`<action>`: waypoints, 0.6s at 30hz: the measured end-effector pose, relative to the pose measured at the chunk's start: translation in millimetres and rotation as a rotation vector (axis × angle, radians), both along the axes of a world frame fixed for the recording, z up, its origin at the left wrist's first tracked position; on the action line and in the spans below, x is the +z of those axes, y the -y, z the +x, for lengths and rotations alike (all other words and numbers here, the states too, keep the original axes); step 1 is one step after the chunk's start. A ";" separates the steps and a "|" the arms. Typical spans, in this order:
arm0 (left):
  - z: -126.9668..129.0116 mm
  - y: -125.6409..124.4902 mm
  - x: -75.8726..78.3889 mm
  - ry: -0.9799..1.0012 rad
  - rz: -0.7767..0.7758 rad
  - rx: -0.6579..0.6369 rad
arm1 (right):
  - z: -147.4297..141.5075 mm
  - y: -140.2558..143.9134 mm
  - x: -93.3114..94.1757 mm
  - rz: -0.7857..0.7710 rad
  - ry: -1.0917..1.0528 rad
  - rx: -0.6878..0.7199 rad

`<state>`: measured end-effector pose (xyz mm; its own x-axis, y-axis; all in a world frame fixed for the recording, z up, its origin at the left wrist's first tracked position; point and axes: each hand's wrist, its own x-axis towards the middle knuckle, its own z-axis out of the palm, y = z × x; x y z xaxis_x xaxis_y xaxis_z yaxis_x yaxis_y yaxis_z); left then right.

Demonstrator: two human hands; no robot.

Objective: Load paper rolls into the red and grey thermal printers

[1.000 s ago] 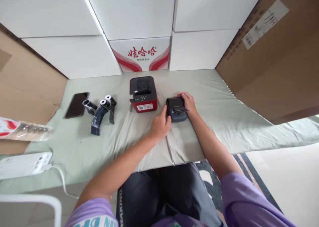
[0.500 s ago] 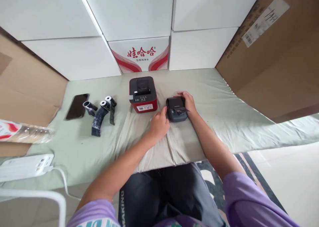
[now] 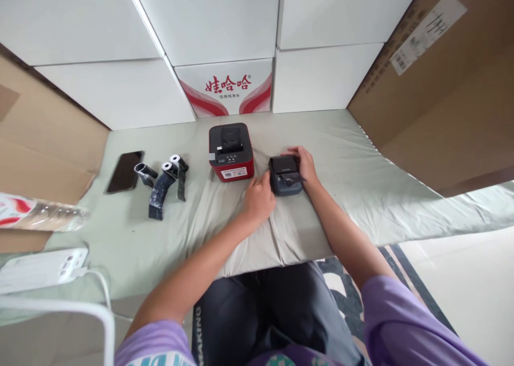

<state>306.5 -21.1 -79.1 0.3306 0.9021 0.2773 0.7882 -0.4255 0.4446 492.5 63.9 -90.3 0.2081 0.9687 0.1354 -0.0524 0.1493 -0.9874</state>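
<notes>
The small printer [image 3: 285,175] looks like matt dark plastic. At its 9 o'clock, the red printer [image 3: 231,152] has a glossier plastic shell. Under both lies creased, matt pale-green cloth [image 3: 353,173].

Right hand [image 3: 304,164] covers the far-right corner of the small dark printer [image 3: 285,175]. Label txt on the red printer [image 3: 231,151] too small to read. Power strip [image 3: 40,269] and plastic bottle [image 3: 36,214] (blurred) cut off at left edge.
</notes>
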 end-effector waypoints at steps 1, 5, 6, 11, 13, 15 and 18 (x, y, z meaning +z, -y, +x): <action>0.4 0.2 0.5 -0.006 0.003 -0.006 | -0.1 0.6 0.3 0.007 0.006 -0.005; 1.6 0.7 1.4 -0.007 0.030 -0.014 | -1.3 2.8 0.8 0.019 0.014 -0.021; 1.7 0.6 1.3 0.002 0.029 -0.007 | -1.8 3.0 0.6 0.019 0.011 -0.022; -2.3 0.2 0.4 0.074 0.013 0.029 | -1.1 1.5 1.0 0.023 0.012 -0.016; -4.9 0.0 -0.2 0.105 0.023 0.017 | 3.7 1.1 3.6 0.014 0.034 0.035; -6.8 -0.2 -1.2 0.135 0.028 0.003 | 12.0 1.6 7.9 -0.010 0.065 0.148; -7.9 -0.5 -2.8 0.170 0.022 0.006 | 27.6 5.4 17.3 -0.074 0.099 0.356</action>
